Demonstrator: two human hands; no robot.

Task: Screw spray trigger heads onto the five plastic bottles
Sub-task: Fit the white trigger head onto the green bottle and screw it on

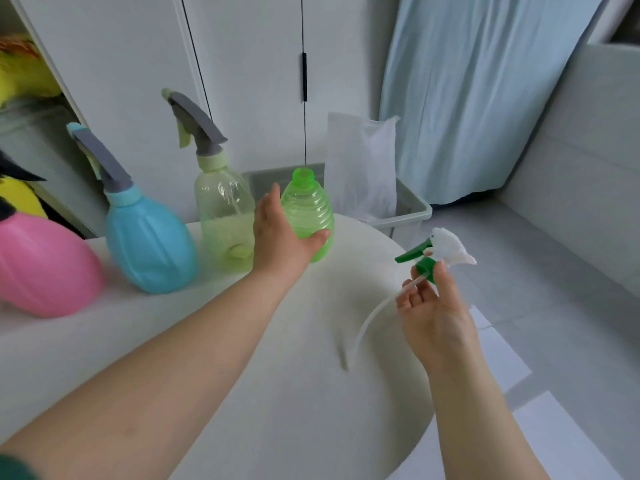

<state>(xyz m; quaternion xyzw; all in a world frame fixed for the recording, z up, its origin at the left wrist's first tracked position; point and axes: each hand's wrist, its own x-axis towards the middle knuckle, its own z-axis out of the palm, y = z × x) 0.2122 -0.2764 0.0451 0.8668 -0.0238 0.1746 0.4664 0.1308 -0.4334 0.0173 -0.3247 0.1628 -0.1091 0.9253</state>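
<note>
Two bare forearms reached in from the near edge of a round white table [304, 393]. The right hand [434, 317] was raised above the table's right edge, its fingers pinched on the collar of one loose spray trigger head [438, 252], white-bodied with a green lever and green collar. Its translucent dip tube [367, 323] trailed down and left, the tip close over the tabletop. The left hand [280, 237] was clamped around the lower body of one bright green ribbed bottle [308, 216], thumb across its front, fingers behind. That bottle stood upright toward the far edge of the table, neck open and uncapped.

Four bottles were counted in view. Along the far-left edge stood one pale green clear bottle [221, 216] just beside the left hand and one blue bottle [149, 244] to its left, each fitted with a grey trigger head. One pink bottle [45, 268] sat at the far left edge of the view, its top cut off from sight.

The centre and near half of the table were bare. Beyond the far edge stood one grey bin [412, 209] holding a white bag [360, 161]. Behind that were white cabinet doors [249, 71] and a pale blue curtain [485, 91]. White sheets [554, 441] lay on the floor to the right.
</note>
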